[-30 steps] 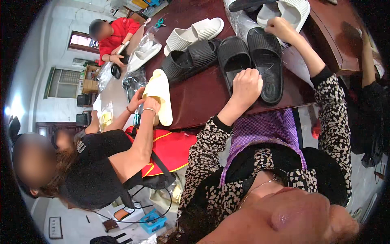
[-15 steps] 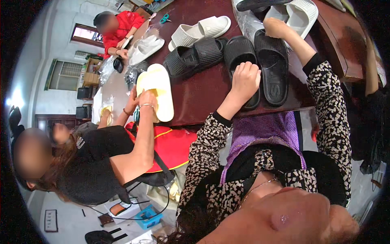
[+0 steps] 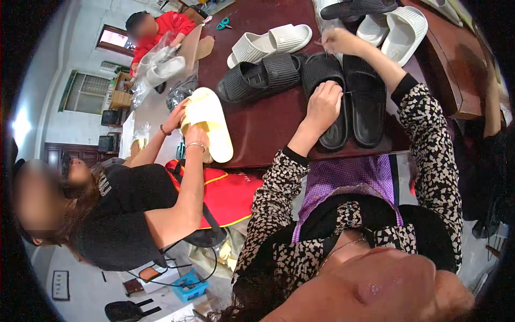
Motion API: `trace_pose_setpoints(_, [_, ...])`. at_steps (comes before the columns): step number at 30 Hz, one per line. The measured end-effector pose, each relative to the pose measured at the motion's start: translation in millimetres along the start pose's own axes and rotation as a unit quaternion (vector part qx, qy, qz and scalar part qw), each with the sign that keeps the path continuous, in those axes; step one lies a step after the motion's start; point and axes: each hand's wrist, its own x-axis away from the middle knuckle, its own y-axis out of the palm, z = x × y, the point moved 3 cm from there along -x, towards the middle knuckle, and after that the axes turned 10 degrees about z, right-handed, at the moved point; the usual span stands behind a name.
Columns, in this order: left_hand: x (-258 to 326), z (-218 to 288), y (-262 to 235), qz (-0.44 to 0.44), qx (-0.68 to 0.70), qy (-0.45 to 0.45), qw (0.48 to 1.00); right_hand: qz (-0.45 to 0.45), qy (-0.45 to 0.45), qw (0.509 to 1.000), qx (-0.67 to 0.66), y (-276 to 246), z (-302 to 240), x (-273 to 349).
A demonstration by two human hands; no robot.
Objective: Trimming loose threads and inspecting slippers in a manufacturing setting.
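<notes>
Black pair (image 3: pixel 367 104) side by side on the tabletop (image 3: pixel 257 137). Left hand (image 3: pixel 324 102) curled narrow over the left one, contents hidden; right hand (image 3: pixel 341 43) near its toe, blurred, grip unclear. Keep left steady, right light. White pair (image 3: pixel 406 38) and dark slipper (image 3: pixel 360 9) crowd right hand's far side.

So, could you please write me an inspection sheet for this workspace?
Surface: dark red tabletop, glossy.
Job's things: black slipper pair, side by side.
Clutter: white slippers, other black slippers, teal-handled scissors, clear plastic.
Hands: left hand over the pair's left slipper; right hand beyond it, grip unclear.
Cables: thin black cord near blue plastic item.
Surroundings: co-worker in black handling pale yellow slippers; co-worker in red farther off.
</notes>
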Motion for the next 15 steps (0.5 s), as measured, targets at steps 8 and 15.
trace_pose_setpoints(8, [-3.7, 8.9, -12.2, 0.007, 0.016, -0.020, 1.000, -0.021, 0.086, 0.993, -0.078, 14.9, -30.3, -0.2])
trace_pose_setpoints(15, [-23.4, 9.8, -31.2, 0.119, 0.065, -0.021, 0.991, 0.124, 0.008, 0.977, -0.173, -2.3, -36.1, 14.8])
